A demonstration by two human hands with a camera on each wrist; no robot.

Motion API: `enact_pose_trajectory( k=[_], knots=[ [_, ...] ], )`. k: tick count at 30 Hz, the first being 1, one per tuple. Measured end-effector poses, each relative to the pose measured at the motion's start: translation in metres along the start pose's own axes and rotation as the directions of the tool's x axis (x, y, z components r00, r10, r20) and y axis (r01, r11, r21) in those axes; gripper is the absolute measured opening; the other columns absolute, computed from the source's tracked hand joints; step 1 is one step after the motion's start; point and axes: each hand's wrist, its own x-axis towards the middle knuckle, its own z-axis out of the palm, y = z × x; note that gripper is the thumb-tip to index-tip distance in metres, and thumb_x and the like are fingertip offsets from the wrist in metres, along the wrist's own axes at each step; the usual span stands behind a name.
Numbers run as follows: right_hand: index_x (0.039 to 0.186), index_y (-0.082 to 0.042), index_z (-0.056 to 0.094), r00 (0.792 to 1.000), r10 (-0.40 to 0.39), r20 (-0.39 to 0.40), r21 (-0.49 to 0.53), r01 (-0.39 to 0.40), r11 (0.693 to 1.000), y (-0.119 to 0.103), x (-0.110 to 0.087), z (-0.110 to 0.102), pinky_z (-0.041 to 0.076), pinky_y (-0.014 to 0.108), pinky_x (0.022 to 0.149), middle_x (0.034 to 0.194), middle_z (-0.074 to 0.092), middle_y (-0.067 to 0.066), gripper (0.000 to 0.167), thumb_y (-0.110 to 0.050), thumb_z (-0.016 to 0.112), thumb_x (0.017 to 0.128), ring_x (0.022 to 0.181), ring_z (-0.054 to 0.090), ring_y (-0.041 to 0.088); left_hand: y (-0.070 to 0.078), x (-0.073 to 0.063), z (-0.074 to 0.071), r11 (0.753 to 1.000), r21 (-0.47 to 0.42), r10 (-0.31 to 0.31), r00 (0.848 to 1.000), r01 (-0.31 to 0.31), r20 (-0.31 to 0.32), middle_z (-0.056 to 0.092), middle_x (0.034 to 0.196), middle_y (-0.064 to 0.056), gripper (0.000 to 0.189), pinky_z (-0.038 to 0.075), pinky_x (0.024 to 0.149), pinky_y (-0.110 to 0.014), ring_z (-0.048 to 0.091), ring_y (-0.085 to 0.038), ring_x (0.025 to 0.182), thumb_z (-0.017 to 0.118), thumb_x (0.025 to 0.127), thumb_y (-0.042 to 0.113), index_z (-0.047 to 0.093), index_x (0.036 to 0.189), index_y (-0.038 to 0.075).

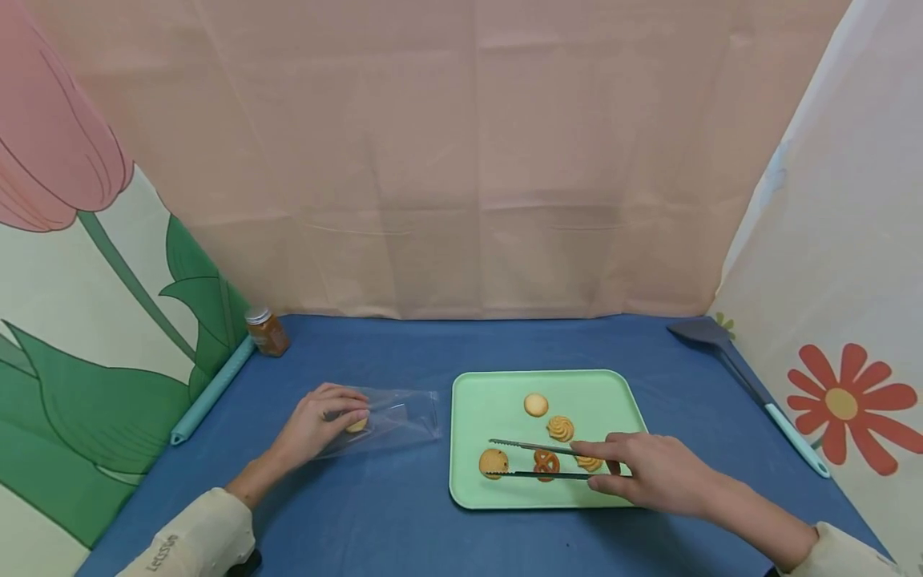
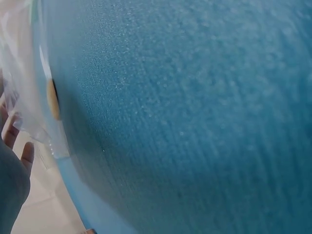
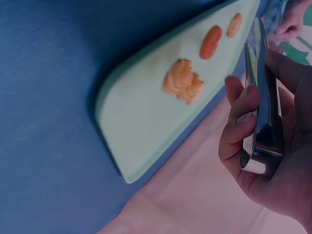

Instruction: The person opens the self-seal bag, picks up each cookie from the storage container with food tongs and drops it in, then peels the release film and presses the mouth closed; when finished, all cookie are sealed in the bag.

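My left hand (image 1: pixel 328 417) holds the near end of a clear plastic bag (image 1: pixel 404 418) lying on the blue table, left of the tray. Inside the bag, by my fingertips, sits a round pale cookie (image 2: pixel 53 100). With my right hand (image 1: pixel 652 469) I grip metal tongs (image 3: pixel 265 105), whose two arms are spread and point left over the light green tray (image 1: pixel 497 393). Between or below those arms lie a round speckled cookie (image 1: pixel 493 460), a pretzel-shaped cookie (image 1: pixel 546 461) and a swirled cookie (image 1: pixel 590 463). Farther back are another swirled cookie (image 1: pixel 560 428) and a plain round one (image 1: pixel 536 404).
At the back left stands a small jar (image 1: pixel 268 332) with a silver lid. A teal roll (image 1: pixel 212 393) lies along the left wall. On the right, a dark spatula (image 1: pixel 735 369) with a light teal handle lies beside the flowered wall. A beige sheet (image 1: pixel 469 200) closes the back.
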Motion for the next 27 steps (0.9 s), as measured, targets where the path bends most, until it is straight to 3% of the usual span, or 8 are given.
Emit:
enact_pose_trajectory(
  k=[7, 27],
  knots=[
    [0.134, -0.027, 0.066, 0.999, -0.039, -0.022, 0.017, 0.040, 0.999, 0.009, -0.003, 0.013, 0.034, 0.018, 0.050, 0.079, 0.053, -0.024, 0.045, -0.048, 0.066, 0.094, 0.059, 0.040, -0.009, 0.000, -0.001, -0.002, 1.000, 0.005, -0.014, 1.000, 0.014, 0.006, 0.073, 0.112, 0.010, 0.012, 0.051, 0.084, -0.040, 0.059, -0.010, 0.107, 0.074, 0.091, 0.023, 0.081, 0.101, 0.024],
    [0.135, -0.028, 0.066, 1.000, -0.027, -0.005, 0.033, 0.027, 0.999, 0.021, 0.001, 0.021, 0.034, 0.018, 0.048, 0.079, 0.055, -0.024, 0.044, -0.048, 0.065, 0.095, 0.058, 0.040, -0.008, 0.001, -0.005, -0.005, 1.000, -0.006, 0.012, 1.000, -0.012, 0.019, 0.073, 0.113, 0.008, 0.013, 0.052, 0.085, -0.038, 0.058, -0.011, 0.109, 0.075, 0.091, 0.021, 0.081, 0.102, 0.021]
  ],
)
